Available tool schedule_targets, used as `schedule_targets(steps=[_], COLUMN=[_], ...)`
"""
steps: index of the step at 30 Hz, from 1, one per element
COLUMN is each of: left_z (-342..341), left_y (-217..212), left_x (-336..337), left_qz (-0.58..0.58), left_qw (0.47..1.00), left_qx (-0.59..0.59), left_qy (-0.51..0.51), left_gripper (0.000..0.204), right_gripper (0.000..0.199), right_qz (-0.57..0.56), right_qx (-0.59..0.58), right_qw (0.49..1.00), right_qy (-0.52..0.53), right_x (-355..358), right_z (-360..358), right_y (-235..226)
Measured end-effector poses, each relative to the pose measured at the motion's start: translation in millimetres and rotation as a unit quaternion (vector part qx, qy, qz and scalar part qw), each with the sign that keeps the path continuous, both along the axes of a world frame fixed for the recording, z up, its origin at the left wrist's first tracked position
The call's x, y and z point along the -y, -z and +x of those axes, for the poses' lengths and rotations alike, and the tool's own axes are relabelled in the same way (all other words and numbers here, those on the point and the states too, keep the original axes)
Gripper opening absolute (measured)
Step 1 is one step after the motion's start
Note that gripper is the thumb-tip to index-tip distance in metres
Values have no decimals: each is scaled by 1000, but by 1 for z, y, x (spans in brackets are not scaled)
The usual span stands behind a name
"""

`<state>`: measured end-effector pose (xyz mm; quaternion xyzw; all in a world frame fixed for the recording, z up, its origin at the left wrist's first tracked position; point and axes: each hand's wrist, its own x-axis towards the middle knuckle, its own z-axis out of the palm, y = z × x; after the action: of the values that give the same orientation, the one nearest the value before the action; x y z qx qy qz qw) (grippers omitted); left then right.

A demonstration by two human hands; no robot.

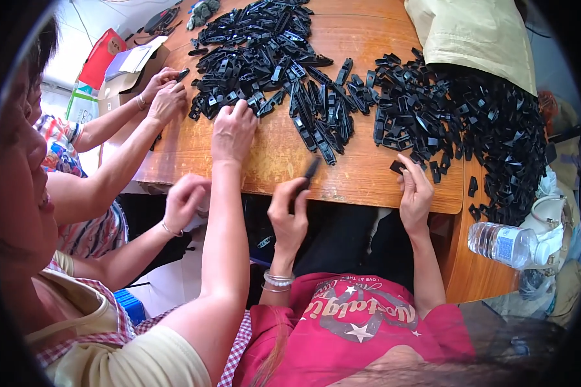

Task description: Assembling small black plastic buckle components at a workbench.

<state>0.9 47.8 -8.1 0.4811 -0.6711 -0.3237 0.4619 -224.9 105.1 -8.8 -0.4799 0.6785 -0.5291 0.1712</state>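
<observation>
"Head view is the only one, so what does each grip have?"

"The left grip point(288, 219) is closed, thumb against fingers, on a slim black piece point(312, 169) that sticks out beyond it, over the near edge of the desk point(361, 184). The right grip point(416, 198) is nearly closed: thumb and forefinger appear to pinch a small black piece point(397, 167) at their tips, the other fingers loosely curled."

"Which step would you call that?"

"My reading is one part handled in each grip, the two pieces well apart. The next move, I'd judge, calls for a light fingertip pinch on the right and a steady hold on the left, since the slim piece reaches well past the fingers."

"How do the pieces look?"

"The slim one is dark, narrow and blurred, so I can't tell its surface detail. The small one is short, blocky and plain black, partly hidden by the fingers."

"And around them?"

"Just beyond the left grip lies a clump of long black parts point(319, 119), shiny, some with openings along them; it runs back into a larger heap point(258, 39). Beyond the right grip spreads a pile of short black parts point(419, 106), with more spilling from a pale sack point(474, 42) farther to its right. Right of that grip, nearer the wearer, a clear bottle point(500, 244) lies on its side. A co-worker's hand point(231, 132) reaches the parts left of and beyond the left grip."
</observation>
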Motion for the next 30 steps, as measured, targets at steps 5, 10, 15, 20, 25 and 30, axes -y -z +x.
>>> schedule_targets(steps=[5,10,15,20,25,30], left_z=[-21,-32,-30,-38,-30,-3], left_y=[-21,-1,0,-1,-2,15], left_x=[11,24,24,25,20,26], left_qz=[81,-25,-24,-51,-18,212], left_qw=[965,971,969,960,968,924], left_qx=[45,79,103,106,13,-239], left_qy=[245,226,224,252,251,209], left_gripper=[24,30,28,27,18,33], right_gripper=[31,26,27,26,22,13], right_qz=[58,16,24,-1,-16,-41], right_qx=[136,-8,-7,-64,-75,-321], right_qw=[979,986,987,984,984,946], right_qy=[-142,-163,-156,-169,-162,16], right_x=[-3,4,2,8,11,45], right_z=[-4,-7,-4,10,4,-17], right_y=[-13,-10,-7,-6,-7,-14])
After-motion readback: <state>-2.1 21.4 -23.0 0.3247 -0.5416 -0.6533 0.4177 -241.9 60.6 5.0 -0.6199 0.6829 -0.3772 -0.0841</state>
